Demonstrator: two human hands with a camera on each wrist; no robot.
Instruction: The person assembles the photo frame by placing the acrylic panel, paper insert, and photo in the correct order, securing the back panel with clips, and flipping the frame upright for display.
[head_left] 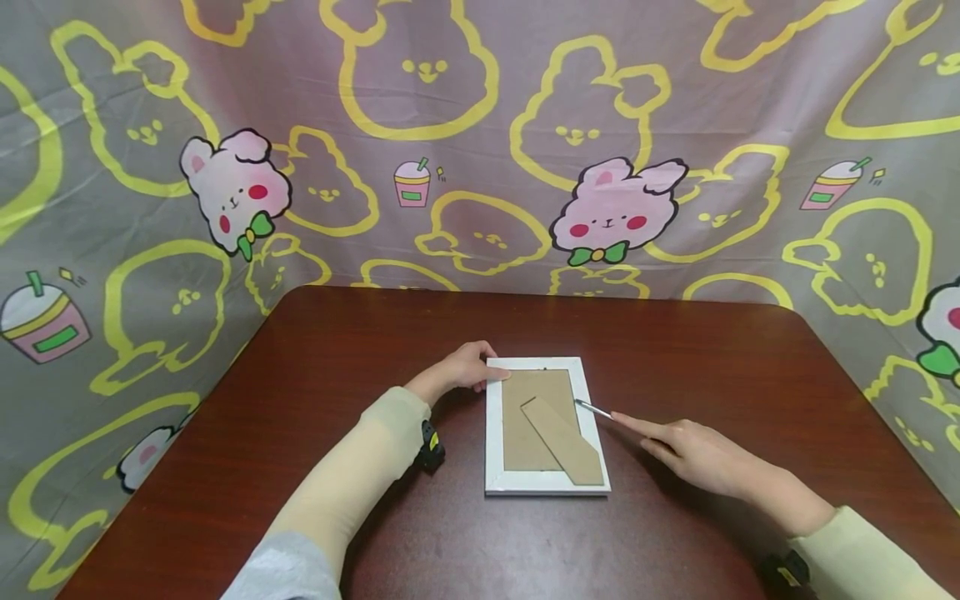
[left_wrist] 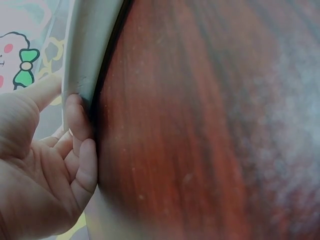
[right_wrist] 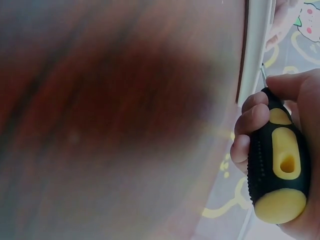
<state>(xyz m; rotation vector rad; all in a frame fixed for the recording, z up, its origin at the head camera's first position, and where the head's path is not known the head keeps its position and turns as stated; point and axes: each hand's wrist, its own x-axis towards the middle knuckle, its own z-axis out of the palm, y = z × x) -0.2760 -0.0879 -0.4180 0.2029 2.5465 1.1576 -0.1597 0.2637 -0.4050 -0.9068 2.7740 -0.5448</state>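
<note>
A white picture frame [head_left: 493,433] lies back side up on the table, with a brown backing board [head_left: 517,442] and a slanted easel stand [head_left: 558,433] on it. My left hand [head_left: 467,367] grips the frame's upper left edge, thumb over the top face and fingers at the side, as the left wrist view also shows. In my right hand [head_left: 693,454] is a screwdriver; its black and yellow handle [right_wrist: 286,150] fills the palm in the right wrist view. The screwdriver's metal shaft [head_left: 594,408] points left, its tip at the backing's right edge.
The dark red-brown wooden table [head_left: 360,333] has rounded far corners. Behind it and at both sides hangs a curtain [head_left: 480,225] printed with cartoon animals. Black wrist devices [head_left: 430,446] sit at both sleeves.
</note>
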